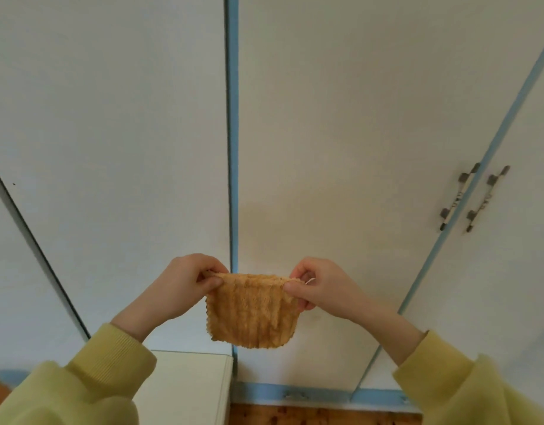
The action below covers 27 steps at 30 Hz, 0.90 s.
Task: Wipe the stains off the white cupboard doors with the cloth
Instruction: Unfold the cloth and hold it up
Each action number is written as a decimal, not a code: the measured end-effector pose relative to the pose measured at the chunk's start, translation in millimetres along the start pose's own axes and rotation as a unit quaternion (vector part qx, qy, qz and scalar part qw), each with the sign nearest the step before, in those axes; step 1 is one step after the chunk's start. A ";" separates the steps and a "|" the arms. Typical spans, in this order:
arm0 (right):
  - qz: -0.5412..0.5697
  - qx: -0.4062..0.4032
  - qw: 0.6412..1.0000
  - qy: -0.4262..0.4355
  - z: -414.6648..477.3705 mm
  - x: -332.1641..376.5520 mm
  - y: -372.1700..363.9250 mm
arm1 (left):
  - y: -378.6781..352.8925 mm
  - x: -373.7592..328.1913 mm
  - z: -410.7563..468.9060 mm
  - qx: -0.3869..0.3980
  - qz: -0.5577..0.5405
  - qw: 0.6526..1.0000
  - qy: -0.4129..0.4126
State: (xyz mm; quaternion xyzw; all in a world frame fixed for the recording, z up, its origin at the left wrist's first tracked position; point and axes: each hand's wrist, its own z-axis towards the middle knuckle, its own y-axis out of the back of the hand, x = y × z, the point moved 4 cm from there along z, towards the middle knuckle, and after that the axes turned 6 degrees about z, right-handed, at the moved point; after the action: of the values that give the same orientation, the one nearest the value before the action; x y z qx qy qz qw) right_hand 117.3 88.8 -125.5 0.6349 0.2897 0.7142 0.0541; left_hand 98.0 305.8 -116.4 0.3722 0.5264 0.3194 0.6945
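Both forearms reach forward and up, converging. The left hand and right hand sit level, apart, each pinching a top corner of the cloth.

Left hand and right hand hide corners of cloth.

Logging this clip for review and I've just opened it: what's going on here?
A person in yellow sleeves holds a tan ribbed cloth up before the white cupboard doors. The left hand and right hand each pinch a top corner, so the cloth hangs spread between them. It is not pressed to a door; wiping is not under way.
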 end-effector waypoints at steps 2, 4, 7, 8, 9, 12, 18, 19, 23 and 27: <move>-0.002 0.008 1.000 -0.005 3.3 -2.9 -13.9 | -1.6 13.7 -3.5 0.003 0.002 1.000 0.002; -0.006 0.021 1.000 -0.015 5.9 -7.9 -30.0 | -5.1 28.4 -8.0 0.010 0.017 1.000 0.010; -0.007 0.041 0.999 -0.023 10.3 -15.7 -49.4 | -9.6 46.7 -10.8 0.020 0.035 0.999 0.023; -0.002 0.048 0.998 -0.027 12.0 -19.4 -56.0 | -11.2 52.3 -11.4 0.021 0.037 0.999 0.029; 0.006 0.054 0.998 -0.030 13.1 -22.7 -61.9 | -11.7 56.6 -11.8 0.022 0.040 0.998 0.034; 0.023 0.076 0.996 -0.028 17.8 -34.7 -79.9 | -16.8 72.6 -13.3 0.018 0.042 0.997 0.068; 0.028 0.097 0.994 -0.036 41.0 -82.7 -135.0 | -54.5 135.1 -21.0 0.034 0.038 0.992 0.117; 0.018 0.099 0.994 -0.039 47.8 -96.0 -148.5 | -67.7 151.5 -21.9 0.035 0.040 0.991 0.124; -0.007 0.090 0.995 -0.040 78.5 -144.1 -190.6 | -116.5 212.9 -16.4 0.013 0.023 0.989 0.147; -0.043 0.053 0.998 -0.009 106.4 -198.5 -230.2 | -169.9 271.7 -12.1 -0.033 -0.006 0.990 0.136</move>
State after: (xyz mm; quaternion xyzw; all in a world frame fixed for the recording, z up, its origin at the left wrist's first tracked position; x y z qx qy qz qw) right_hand 187.5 227.4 -407.6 0.6306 0.3532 0.6890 0.0538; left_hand 160.8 446.8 -397.5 0.2989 0.6071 0.3806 0.6302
